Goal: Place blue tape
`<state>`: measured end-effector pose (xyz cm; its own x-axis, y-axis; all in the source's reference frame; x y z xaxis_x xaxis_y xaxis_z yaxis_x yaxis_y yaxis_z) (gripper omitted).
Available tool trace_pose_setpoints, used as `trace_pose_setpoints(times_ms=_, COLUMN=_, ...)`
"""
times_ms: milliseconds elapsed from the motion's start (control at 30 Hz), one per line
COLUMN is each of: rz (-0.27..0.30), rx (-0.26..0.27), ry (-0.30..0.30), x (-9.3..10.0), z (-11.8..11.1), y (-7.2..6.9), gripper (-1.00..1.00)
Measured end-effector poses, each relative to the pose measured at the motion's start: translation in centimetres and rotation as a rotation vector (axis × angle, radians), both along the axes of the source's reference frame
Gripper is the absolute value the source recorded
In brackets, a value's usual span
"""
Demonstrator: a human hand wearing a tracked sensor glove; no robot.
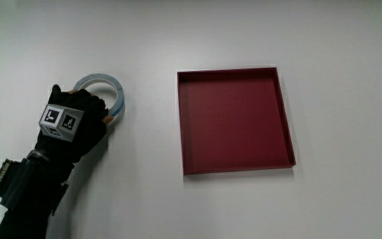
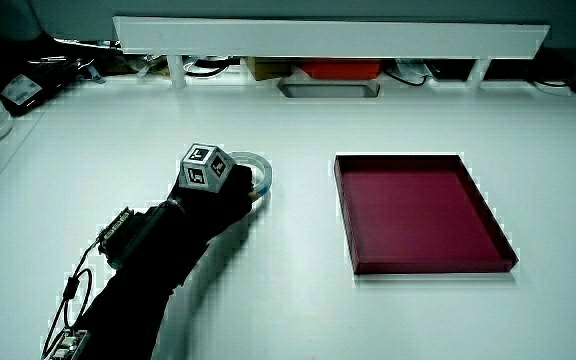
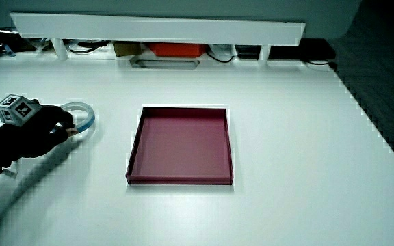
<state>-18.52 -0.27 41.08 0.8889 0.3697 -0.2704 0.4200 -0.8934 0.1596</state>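
blue tape point(image 1: 115, 89) lies flat on the white table point(image 1: 257, 33), well apart from the dark red tray point(image 1: 235, 121), which sits empty beside it. the hand point(image 1: 71, 123) rests on the tape's nearer rim, fingers curled over the ring and grasping it. patterned cube point(image 1: 59, 121) on the back of the hand faces up. in both side views the tape point(image 2: 261, 168) point(image 3: 82, 115) touches the table surface.
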Motion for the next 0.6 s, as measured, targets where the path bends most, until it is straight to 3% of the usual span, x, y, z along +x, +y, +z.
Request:
trace_pose_setpoints(times_ms=33, rz=-0.008, rx=0.012, ry=-0.019, x=-0.3, z=0.0, y=-0.1, gripper=0.0)
trace_pose_setpoints(times_ms=133, rz=-0.042, rx=-0.042, ry=-0.014, x=-1.5, z=1.9, y=-0.5, gripper=0.0)
trace_pose_setpoints(times_ms=167, rz=-0.063, rx=-0.047, ry=0.013, x=-2.0, z=2.8, y=-0.5, gripper=0.0)
trace_pose_setpoints(times_ms=200, rz=-0.078, rx=-0.039, ry=-0.022, x=-2.2, z=3.0, y=-0.5, gripper=0.0)
trace_pose_setpoints(times_ms=233, rz=-0.079, rx=-0.059, ry=0.007, x=-2.7, z=4.0, y=-0.6, gripper=0.0)
trace_pose_setpoints(times_ms=267, rz=-0.087, rx=-0.059, ry=-0.045, x=-2.6, z=3.7, y=-0.6, gripper=0.0)
trace_pose_setpoints(times_ms=300, rz=-0.102, rx=-0.075, ry=-0.057, x=-2.9, z=4.2, y=-0.6, gripper=0.0)
trace_pose_setpoints(times_ms=400, rz=-0.116, rx=-0.087, ry=-0.036, x=-3.7, z=5.9, y=-0.7, gripper=0.0)
trace_pose_setpoints(times_ms=600, rz=-0.144, rx=-0.093, ry=-0.079, x=-4.4, z=7.1, y=-0.7, gripper=0.0)
